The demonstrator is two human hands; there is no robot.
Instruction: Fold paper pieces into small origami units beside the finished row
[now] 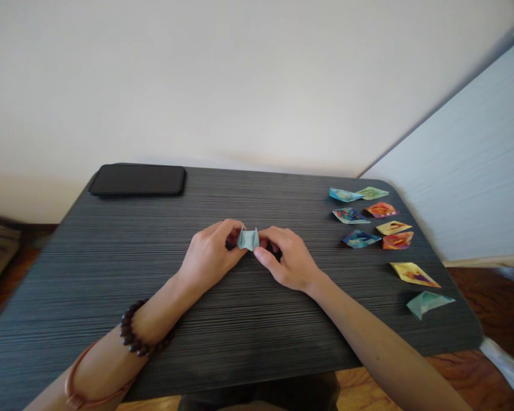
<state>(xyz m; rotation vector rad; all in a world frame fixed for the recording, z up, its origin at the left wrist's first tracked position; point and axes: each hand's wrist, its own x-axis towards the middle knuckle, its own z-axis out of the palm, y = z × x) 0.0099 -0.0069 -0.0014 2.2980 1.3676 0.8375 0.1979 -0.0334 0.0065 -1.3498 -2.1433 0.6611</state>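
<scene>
Between my two hands, over the middle of the dark table, is a small pale blue-green piece of folded paper [249, 240] with two raised side flaps. My left hand [213, 249] pinches its left side, thumb in front and fingers behind. On the other side my right hand [286, 257] grips the right flap between thumb and bent fingers. Parts of the fingertips are hidden behind the paper. A dark beaded bracelet [132, 331] and a copper-coloured band [77, 377] circle my left forearm.
A black phone [137, 180] lies at the back left of the dark wood-grain table [223, 342]. Several folded paper boats, among them a green one [428, 303] and a yellow one [413, 274], line the right side. A white wall [240, 85] stands behind.
</scene>
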